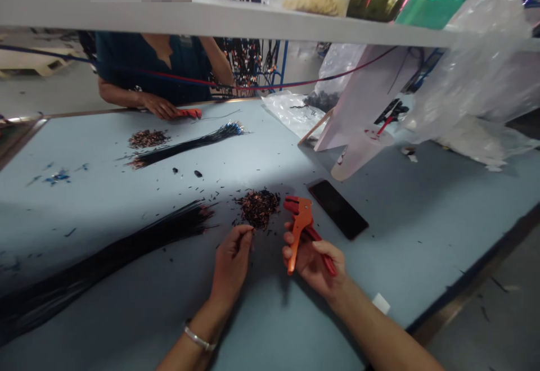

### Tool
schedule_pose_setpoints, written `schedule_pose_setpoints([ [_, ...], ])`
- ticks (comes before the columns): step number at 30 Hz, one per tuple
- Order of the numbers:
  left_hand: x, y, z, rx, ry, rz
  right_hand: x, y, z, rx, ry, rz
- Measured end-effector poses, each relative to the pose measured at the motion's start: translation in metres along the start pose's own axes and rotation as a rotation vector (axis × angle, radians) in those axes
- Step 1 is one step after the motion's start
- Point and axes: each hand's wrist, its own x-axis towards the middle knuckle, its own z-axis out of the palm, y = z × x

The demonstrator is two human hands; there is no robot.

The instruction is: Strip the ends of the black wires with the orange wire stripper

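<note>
A: Where's the wire stripper (300,216)?
B: In the right hand (317,267). Gripped round both handles, head pointing away from the wearer. Handles are spread apart.

A: Left hand (232,258)?
B: Fingers closed, thumb against forefinger. Can't tell if a wire sits in the pinch. It's left of the stripper, with a gap between them.

A: What's around them?
B: Pile of wire offcuts (258,209) just beyond the left fingertips, left of the stripper head. Black wire bundle (126,253) runs across the table (422,213) on the left, its copper-coloured ends toward the offcuts, apart from the left hand. Smartphone (338,208) lies just right of the stripper, clear of the right hand.
</note>
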Motion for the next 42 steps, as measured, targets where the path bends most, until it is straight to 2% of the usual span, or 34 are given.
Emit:
schedule_pose_setpoints([
  [7, -0.001, 0.001, 0.000, 0.001, -0.051, -0.042, -0.007, 0.004, 0.008, -0.227, -0.280, 0.101],
  [10, -0.001, 0.001, -0.001, -0.010, -0.045, -0.035, -0.009, 0.006, 0.008, -0.321, -0.337, 0.183],
  [12, 0.000, 0.000, -0.001, -0.019, -0.035, -0.025, -0.009, 0.007, 0.007, -0.375, -0.365, 0.186],
  [19, 0.000, -0.002, -0.002, -0.069, -0.039, -0.010, -0.011, 0.005, 0.004, -0.711, -0.448, 0.038],
  [23, 0.001, -0.003, -0.002, -0.042, -0.031, -0.014, -0.008, 0.003, 0.010, -1.012, -0.546, -0.120],
  [27, 0.003, -0.004, -0.001, 0.002, -0.025, -0.010, -0.007, 0.004, 0.018, -1.185, -0.620, -0.247],
  [34, 0.004, -0.004, -0.002, 0.016, -0.043, -0.018, -0.007, 0.004, 0.021, -1.334, -0.659, -0.258],
  [42, 0.002, -0.001, -0.003, 0.037, -0.042, 0.015, -0.009, 0.001, 0.025, -1.321, -0.639, -0.237],
])
